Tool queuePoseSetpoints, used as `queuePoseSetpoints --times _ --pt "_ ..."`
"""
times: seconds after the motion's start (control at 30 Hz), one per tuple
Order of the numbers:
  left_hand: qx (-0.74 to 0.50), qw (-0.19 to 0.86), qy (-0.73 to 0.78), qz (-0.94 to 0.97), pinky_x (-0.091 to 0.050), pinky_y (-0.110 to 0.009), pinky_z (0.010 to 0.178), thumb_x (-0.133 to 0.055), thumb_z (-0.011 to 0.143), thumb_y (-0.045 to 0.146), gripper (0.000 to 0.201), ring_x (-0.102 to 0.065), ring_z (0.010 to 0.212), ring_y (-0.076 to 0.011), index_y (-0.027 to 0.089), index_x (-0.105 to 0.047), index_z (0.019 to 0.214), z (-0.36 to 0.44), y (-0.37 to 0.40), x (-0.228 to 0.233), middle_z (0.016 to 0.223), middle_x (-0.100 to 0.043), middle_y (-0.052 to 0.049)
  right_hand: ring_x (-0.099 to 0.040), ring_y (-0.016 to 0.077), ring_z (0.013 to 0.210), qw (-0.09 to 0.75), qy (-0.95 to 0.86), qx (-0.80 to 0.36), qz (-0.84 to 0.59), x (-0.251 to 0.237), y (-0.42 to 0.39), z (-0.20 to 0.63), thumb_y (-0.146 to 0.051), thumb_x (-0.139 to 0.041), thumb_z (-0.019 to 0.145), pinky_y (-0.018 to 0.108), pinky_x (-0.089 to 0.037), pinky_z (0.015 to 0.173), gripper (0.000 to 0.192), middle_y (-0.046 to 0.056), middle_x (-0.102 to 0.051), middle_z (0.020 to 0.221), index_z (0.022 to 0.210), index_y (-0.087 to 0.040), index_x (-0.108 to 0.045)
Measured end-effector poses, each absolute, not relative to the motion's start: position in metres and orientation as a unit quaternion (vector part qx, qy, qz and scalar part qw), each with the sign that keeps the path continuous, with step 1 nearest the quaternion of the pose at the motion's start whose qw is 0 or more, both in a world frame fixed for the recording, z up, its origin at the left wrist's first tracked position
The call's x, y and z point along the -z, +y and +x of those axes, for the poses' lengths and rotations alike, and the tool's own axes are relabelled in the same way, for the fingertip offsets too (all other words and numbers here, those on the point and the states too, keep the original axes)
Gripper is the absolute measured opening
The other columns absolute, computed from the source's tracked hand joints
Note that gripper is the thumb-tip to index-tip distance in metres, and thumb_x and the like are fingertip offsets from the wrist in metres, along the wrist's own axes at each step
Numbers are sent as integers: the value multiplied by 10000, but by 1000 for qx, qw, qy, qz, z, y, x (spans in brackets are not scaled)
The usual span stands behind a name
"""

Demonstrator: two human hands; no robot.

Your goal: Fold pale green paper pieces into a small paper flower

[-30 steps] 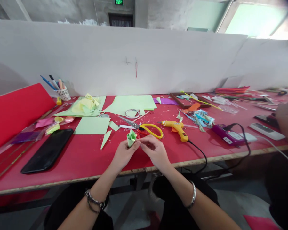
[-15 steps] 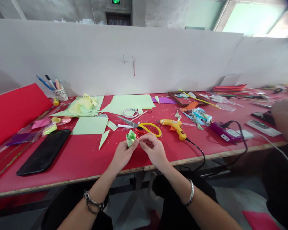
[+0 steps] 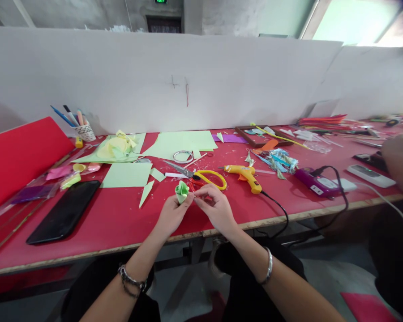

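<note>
My left hand (image 3: 172,213) pinches a small rolled piece of light green paper (image 3: 182,191) and holds it upright just above the red table (image 3: 114,219). My right hand (image 3: 215,206) is right beside it, its fingertips closed at the base of the roll. Whether the right hand grips the roll or something thin next to it is too small to tell. Yellow-handled scissors (image 3: 206,177) lie just behind my hands. A yellow glue gun (image 3: 244,175) with a black cord lies to the right of them.
A black phone (image 3: 64,211) lies at front left. Green paper sheets (image 3: 127,175), a tape ring (image 3: 183,156) and a pen cup (image 3: 84,130) sit further back. A purple device (image 3: 315,183) and another person's hand (image 3: 401,161) are at right. A white partition stands behind the table.
My hands and the green roll have stayed almost in place, with the roll turned slightly. The view shifted a little. The other person's hand at right moved slightly.
</note>
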State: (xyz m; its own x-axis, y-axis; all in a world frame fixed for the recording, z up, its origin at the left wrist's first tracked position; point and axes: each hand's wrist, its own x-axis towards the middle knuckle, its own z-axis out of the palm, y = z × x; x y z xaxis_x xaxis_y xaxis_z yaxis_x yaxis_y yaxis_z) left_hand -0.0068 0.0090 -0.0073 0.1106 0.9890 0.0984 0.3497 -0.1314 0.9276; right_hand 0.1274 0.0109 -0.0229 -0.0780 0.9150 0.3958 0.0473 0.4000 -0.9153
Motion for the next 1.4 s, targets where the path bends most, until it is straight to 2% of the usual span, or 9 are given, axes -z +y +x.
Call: queuePoseSetpoints --times 0.3,0.5,0.77,1.1,1.3,1.4 --pt "-402 391 526 639 -357 -221 531 -467 738 449 355 -469 618 -150 136 -556 596 -6 11 9 509 -468 13 -521 127 706 565 -619 -367 -403 20 10 128 -214 -579 739 221 -421 575 40 18 -537 757 718 -184 -596" --pt "-398 384 542 633 -300 -209 491 -441 753 427 332 -384 524 -108 140 -546 624 -6 10 9 501 -409 37 -536 119 654 565 -569 -428 -418 19 12 127 -250 -531 764 231 -438 599 73 0 -549 714 751 -182 -552" --pt "-384 384 543 641 -329 -219 506 -447 741 498 407 -460 595 -150 136 -562 595 -5 8 6 514 -470 12 -554 157 767 558 -610 -387 -408 19 11 128 -234 -499 787 262 -444 668 139 45 -589 790 784 -176 -625" --pt "-389 387 540 638 -332 -217 521 -452 746 460 376 -445 577 -136 136 -554 586 -6 9 7 524 -475 19 -528 118 652 567 -577 -432 -399 23 14 128 -245 -591 722 236 -426 601 65 1 -567 721 732 -182 -579" --pt "-406 404 521 633 -304 -209 525 -477 735 438 319 -378 563 -110 145 -525 620 -8 11 11 541 -413 41 -562 144 736 570 -591 -406 -400 23 14 129 -236 -570 745 253 -442 645 84 29 -602 786 777 -189 -632" --pt "-401 411 526 628 -271 -206 498 -464 739 456 344 -312 520 -92 153 -464 576 -6 9 10 522 -349 52 -572 155 767 566 -604 -387 -406 22 12 128 -231 -542 767 260 -450 652 123 38 -611 809 800 -204 -658"
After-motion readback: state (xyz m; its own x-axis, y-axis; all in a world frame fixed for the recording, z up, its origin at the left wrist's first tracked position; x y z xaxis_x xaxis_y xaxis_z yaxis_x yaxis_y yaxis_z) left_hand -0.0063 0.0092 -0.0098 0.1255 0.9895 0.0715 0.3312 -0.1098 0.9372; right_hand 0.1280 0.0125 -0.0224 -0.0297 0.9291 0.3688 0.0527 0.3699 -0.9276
